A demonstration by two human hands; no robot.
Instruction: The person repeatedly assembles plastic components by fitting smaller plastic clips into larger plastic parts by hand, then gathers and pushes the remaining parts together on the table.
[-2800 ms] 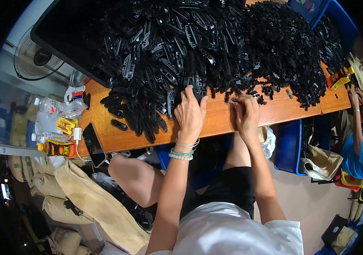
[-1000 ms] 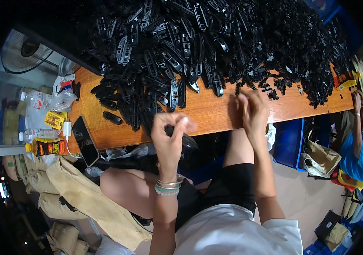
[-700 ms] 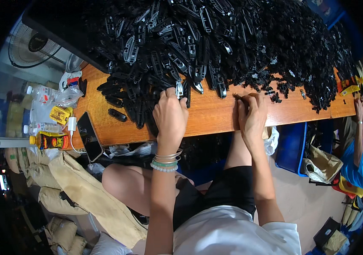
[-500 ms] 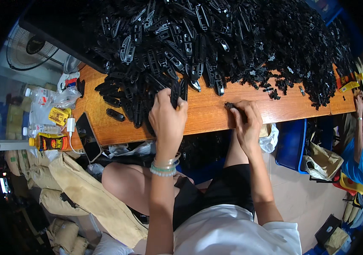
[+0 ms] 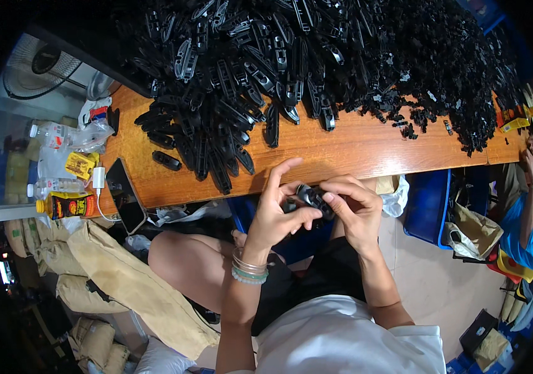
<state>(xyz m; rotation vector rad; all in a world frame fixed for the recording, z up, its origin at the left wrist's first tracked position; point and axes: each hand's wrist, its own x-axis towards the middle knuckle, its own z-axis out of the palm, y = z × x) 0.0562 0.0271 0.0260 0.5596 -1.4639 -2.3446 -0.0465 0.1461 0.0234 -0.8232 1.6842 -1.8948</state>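
Note:
Over the table's front edge, my left hand and my right hand meet around a black plastic part. Thumb and fingers of the left hand grip it from one side, while its index finger sticks up. The right thumb and fingers pinch its other end; a small piece there may be hidden under them. On the wooden table beyond lies a heap of long black plastic housings. A single housing lies just in front of the heap.
Small black parts are piled on the right. A phone, bottles and a yellow packet line the left end, near a fan. A blue bin stands below the edge; a person in blue sits at far right.
My left hand has come back from the heap with a black part, toward the right. My right hand has drawn down from the tabletop, and both now meet on the part.

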